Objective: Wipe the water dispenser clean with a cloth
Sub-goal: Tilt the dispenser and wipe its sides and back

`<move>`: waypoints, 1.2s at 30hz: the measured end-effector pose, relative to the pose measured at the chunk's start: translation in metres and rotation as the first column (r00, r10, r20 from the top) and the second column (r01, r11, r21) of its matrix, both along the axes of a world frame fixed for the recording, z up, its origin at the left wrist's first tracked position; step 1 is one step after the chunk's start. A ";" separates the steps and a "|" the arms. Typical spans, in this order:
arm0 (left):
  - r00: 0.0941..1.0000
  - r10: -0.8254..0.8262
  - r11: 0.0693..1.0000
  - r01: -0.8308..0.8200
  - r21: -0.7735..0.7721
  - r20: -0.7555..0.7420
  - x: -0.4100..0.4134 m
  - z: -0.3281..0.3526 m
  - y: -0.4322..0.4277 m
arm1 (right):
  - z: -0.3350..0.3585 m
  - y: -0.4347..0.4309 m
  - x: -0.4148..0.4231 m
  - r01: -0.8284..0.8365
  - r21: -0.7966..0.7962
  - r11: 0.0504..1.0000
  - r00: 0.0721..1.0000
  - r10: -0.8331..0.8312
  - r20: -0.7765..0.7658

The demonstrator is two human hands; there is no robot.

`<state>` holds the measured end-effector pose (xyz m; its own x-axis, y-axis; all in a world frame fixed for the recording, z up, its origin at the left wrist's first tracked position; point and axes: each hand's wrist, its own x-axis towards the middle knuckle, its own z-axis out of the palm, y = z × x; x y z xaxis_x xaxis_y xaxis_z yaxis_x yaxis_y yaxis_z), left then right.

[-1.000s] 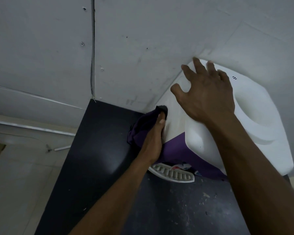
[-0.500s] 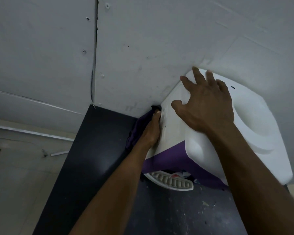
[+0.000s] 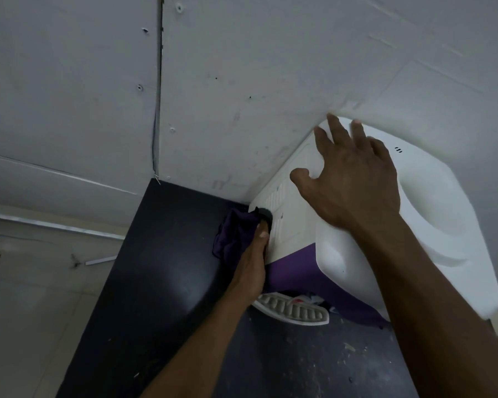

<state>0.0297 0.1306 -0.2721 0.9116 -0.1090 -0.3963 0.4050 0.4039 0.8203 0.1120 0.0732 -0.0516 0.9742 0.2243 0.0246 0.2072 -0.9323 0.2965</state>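
On the dark counter [image 3: 156, 282] by the wall [image 3: 270, 67], right hand [image 3: 354, 182] spread flat atop the dispenser [image 3: 443, 225], left hand [image 3: 250, 268], fingers hidden, pressing the cloth [image 3: 233, 237] to its side: risks shoving it sideways if rubbed hard.

Your left hand [image 3: 252, 265] hides its own fingers against the cloth [image 3: 232, 239]. Your right arm [image 3: 443, 311] covers part of the dispenser [image 3: 449, 225]; both arms are cut off below.

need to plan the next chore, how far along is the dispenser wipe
Mid-job. Nothing shows as finished, though the white top under the right hand looks unmarked. In hand: the left hand holds the purple cloth against the side panel of the dispenser, low by the wall. Probably left: purple front and drip tray.
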 end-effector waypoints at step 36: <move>0.982 -0.052 0.999 0.050 0.017 0.180 0.030 0.046 0.016 | -0.002 -0.002 0.004 -0.009 0.031 0.999 1.000 0.008 0.002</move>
